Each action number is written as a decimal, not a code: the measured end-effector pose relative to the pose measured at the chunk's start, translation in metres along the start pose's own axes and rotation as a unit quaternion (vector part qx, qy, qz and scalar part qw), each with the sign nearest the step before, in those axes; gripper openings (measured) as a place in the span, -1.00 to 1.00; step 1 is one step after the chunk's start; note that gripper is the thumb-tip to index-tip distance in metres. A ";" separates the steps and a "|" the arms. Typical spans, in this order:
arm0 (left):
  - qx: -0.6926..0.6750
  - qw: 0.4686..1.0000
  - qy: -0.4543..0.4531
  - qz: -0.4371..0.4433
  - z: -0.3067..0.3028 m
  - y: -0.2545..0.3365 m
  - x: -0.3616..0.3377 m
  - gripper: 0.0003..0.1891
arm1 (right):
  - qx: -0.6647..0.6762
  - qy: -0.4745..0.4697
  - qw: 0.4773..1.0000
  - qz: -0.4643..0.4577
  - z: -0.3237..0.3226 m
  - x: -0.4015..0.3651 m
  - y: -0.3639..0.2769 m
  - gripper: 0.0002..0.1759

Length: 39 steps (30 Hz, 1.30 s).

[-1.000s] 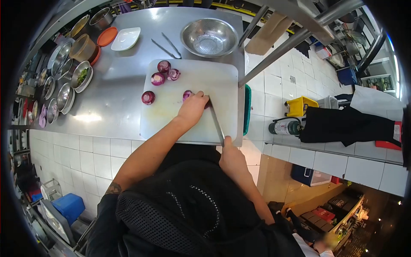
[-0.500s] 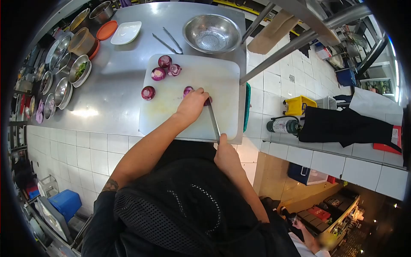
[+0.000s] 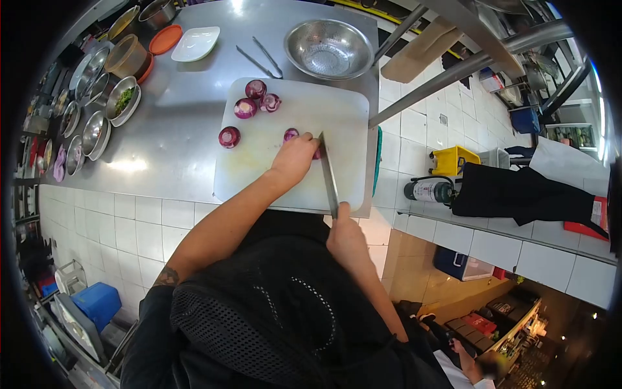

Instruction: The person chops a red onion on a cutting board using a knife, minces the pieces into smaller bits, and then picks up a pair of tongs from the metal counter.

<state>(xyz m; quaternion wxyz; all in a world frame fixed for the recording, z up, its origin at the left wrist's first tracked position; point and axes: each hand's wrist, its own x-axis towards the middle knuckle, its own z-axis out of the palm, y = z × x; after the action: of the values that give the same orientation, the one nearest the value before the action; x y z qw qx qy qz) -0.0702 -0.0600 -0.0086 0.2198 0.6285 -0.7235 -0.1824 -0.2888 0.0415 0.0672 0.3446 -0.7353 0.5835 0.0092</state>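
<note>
My left hand (image 3: 293, 159) presses down with bent fingers on a piece of red onion (image 3: 317, 154), mostly hidden beneath them, on the white cutting board (image 3: 259, 185). Another red onion piece (image 3: 290, 134) lies against the far side of that hand. A knife (image 3: 330, 176) is gripped by its handle in my right hand (image 3: 350, 238) at the board's near edge. Its long blade points away from me, just right of the held onion. Toward the board's far left sit several red onions (image 3: 245, 108), including a separate one (image 3: 229, 137).
Behind the board are metal tongs (image 3: 260, 59), a perforated metal bowl (image 3: 329, 48) and a white dish (image 3: 195, 44). Metal bowls (image 3: 96, 134) line the left of the steel table (image 3: 162, 123). A metal post (image 3: 434, 87) rises at the right. Another person (image 3: 468, 363) is at lower right.
The knife blade has shifted slightly right and its tip now shows beyond the onion. My left hand stays on the onion piece. The whole view has shifted a little.
</note>
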 end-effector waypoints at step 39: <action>-0.054 0.998 -0.001 0.045 -0.016 -0.014 -0.008 -0.60 | 0.193 0.061 0.979 0.023 -0.022 -0.023 0.021 -0.71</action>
<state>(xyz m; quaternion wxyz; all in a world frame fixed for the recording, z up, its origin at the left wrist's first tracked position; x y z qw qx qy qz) -0.0484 -0.0537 -0.0036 0.2602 0.5825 -0.7404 -0.2117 -0.3230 0.0483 0.0833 0.4433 -0.6404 0.6112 -0.1408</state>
